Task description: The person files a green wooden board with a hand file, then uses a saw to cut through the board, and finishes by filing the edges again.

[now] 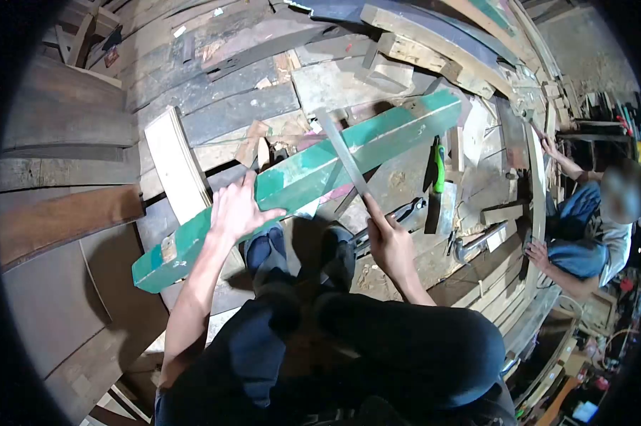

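A long green painted beam (299, 174) lies diagonally in front of my feet, rising from lower left to upper right. My left hand (236, 211) rests on its left half, thumb spread from the other fingers along the near side. In my right hand (390, 241), closed, is the near end of a long flat metal tool (343, 153), perhaps a file, its index finger stretched along it. The tool crosses over the beam right of the middle. Its handle, if there is one, is hidden in my fist.
Right of the beam are a green-handled tool (439, 167), pliers (409, 210) and a hammer-like tool (469, 247). A white board (175, 163) lies left, timber (434, 53) is piled at the top. Another person (590, 220) sits at right, hands on a plank (537, 192).
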`<action>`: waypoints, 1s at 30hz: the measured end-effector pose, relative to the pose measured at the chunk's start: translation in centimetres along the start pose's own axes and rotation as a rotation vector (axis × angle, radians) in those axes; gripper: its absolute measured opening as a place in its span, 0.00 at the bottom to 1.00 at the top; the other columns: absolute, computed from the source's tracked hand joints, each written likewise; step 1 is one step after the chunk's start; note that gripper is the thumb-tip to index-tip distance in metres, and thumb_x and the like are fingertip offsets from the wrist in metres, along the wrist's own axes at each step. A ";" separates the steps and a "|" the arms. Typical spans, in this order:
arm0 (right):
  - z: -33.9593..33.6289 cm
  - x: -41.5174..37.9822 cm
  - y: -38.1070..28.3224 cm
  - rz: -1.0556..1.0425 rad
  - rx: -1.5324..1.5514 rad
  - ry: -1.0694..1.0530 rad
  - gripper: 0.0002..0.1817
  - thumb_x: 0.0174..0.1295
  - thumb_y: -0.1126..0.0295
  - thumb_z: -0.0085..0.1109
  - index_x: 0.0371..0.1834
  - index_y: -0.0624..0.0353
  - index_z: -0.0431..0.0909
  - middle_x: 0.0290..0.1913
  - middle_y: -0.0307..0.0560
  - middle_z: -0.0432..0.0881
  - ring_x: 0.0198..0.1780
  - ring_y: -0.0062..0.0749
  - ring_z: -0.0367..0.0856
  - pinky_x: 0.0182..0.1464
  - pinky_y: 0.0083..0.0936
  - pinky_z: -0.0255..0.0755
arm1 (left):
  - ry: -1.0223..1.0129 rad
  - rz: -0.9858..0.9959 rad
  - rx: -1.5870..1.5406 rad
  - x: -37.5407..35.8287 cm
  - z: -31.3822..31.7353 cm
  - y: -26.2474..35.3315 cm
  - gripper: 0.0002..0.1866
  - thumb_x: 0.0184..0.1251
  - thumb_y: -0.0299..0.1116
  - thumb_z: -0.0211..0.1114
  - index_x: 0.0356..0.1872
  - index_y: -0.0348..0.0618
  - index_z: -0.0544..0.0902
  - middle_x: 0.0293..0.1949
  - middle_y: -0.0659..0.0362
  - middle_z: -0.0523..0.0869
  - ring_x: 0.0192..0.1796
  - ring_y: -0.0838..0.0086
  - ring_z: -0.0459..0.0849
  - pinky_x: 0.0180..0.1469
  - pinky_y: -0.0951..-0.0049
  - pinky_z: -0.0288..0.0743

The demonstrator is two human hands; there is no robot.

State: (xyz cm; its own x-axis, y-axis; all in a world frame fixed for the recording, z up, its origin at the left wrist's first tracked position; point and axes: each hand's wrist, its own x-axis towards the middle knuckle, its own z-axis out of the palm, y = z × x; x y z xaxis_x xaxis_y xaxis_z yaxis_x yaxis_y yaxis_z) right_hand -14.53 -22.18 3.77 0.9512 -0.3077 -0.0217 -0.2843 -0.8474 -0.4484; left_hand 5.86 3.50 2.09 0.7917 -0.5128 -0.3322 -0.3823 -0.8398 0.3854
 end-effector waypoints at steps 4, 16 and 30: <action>0.2 3.5 -0.5 -0.023 0.023 -0.016 0.34 0.73 0.69 0.63 0.81 0.34 0.70 0.28 0.58 0.81 0.28 0.58 0.85 0.32 0.50 0.79 | -0.005 -0.003 0.004 0.1 -0.1 0.0 0.55 0.43 0.69 0.83 0.63 0.31 0.79 0.43 0.41 0.92 0.49 0.46 0.92 0.56 0.47 0.83; -0.1 1.6 0.6 -0.028 0.048 -0.006 0.34 0.74 0.68 0.61 0.82 0.31 0.68 0.28 0.60 0.82 0.29 0.61 0.85 0.31 0.52 0.79 | 0.008 0.008 0.007 -0.6 0.5 0.2 0.50 0.46 0.66 0.83 0.61 0.33 0.77 0.44 0.40 0.91 0.48 0.43 0.91 0.52 0.46 0.83; -2.6 -0.6 1.7 0.011 -0.044 -0.044 0.34 0.72 0.71 0.64 0.80 0.34 0.72 0.27 0.59 0.83 0.28 0.56 0.86 0.30 0.50 0.79 | -0.002 0.020 0.031 -0.7 0.8 0.0 0.53 0.47 0.66 0.83 0.63 0.31 0.77 0.41 0.41 0.91 0.46 0.46 0.92 0.53 0.48 0.84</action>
State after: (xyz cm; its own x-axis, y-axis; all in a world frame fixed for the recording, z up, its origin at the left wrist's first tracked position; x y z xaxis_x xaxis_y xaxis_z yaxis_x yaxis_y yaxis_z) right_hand -15.86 -24.60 5.35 0.9520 -0.2988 -0.0662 -0.2991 -0.8626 -0.4080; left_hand 4.90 3.68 1.62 0.7829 -0.5300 -0.3258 -0.4126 -0.8343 0.3657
